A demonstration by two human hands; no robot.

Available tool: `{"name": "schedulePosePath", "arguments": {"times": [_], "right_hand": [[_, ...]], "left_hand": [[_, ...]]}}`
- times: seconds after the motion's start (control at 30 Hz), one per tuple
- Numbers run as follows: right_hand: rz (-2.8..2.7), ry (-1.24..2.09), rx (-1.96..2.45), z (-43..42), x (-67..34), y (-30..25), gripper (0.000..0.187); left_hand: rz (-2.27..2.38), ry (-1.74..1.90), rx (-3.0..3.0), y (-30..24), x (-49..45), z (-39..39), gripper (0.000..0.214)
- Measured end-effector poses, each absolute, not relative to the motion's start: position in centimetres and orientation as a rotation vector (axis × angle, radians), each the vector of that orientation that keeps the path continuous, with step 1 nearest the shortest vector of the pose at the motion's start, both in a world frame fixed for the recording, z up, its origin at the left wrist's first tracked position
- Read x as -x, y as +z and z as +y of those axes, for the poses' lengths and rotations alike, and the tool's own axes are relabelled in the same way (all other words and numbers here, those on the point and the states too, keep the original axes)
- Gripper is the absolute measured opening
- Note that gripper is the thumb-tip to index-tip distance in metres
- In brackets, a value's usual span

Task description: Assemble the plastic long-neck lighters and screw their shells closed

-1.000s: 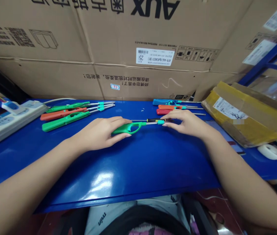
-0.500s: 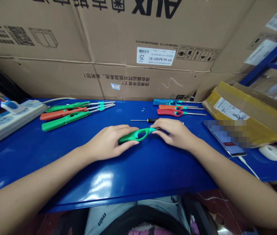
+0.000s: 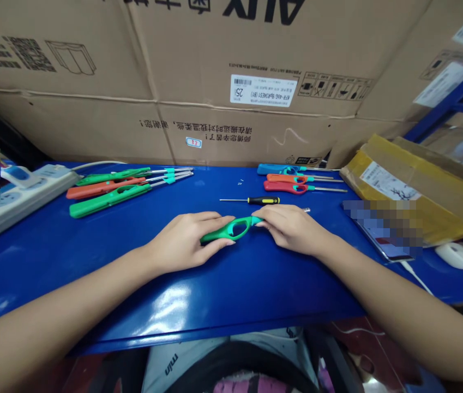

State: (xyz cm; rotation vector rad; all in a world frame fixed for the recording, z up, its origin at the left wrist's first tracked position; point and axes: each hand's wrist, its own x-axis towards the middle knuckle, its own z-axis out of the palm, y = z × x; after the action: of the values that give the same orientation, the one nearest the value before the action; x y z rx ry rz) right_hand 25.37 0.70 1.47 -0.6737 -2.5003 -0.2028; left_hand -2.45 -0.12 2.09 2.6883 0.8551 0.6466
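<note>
Fingers (image 3: 220, 221) of our left hand (image 3: 182, 240) are closed around the rear of a green gas lighter (image 3: 220, 233), with the thumb along its near side and the forefinger along its far side; the butt end is hidden in our palm. The trigger loop sits out ahead of those fingertips, uncovered. At the front, our right hand (image 3: 294, 228) has thumb and forefinger pinched together on the teal collar (image 3: 254, 220), next to the loop. Our knuckles cover what lies beyond, though a short metal end shows past them.

Just behind the lighter, we see a black-and-yellow screwdriver (image 3: 264, 200) lying on the blue worktop (image 3: 223, 295), its shaft pointing left. Farther back are some tiny pale bits (image 3: 240, 182). To their right lie a blue lighter (image 3: 274, 169), an orange lighter (image 3: 274, 178) and a red lighter (image 3: 274, 186); well to our left, three more lighters (image 3: 104, 202) lie near a white power strip (image 3: 22, 199). Outermost on our right are a phone (image 3: 378, 234), a yellow-taped carton (image 3: 439, 191) and a white mouse (image 3: 458, 255).
</note>
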Motion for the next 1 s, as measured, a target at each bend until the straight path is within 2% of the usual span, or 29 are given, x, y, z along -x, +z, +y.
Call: {"name": "schedulePosePath", "arguments": {"times": [0.53, 1.0], "right_hand": [[-2.505, -0.254, 0.722, 0.22, -24.81, 1.18, 0.013], [-2.583, 0.001, 0.842, 1.19, -25.24, 1.03, 0.014]], "left_hand": [[0.796, 0.617, -2.479, 2.07, 2.17, -0.01, 0.044], [0.847, 0.509, -2.555, 2.07, 2.14, 0.78, 0.045]]}}
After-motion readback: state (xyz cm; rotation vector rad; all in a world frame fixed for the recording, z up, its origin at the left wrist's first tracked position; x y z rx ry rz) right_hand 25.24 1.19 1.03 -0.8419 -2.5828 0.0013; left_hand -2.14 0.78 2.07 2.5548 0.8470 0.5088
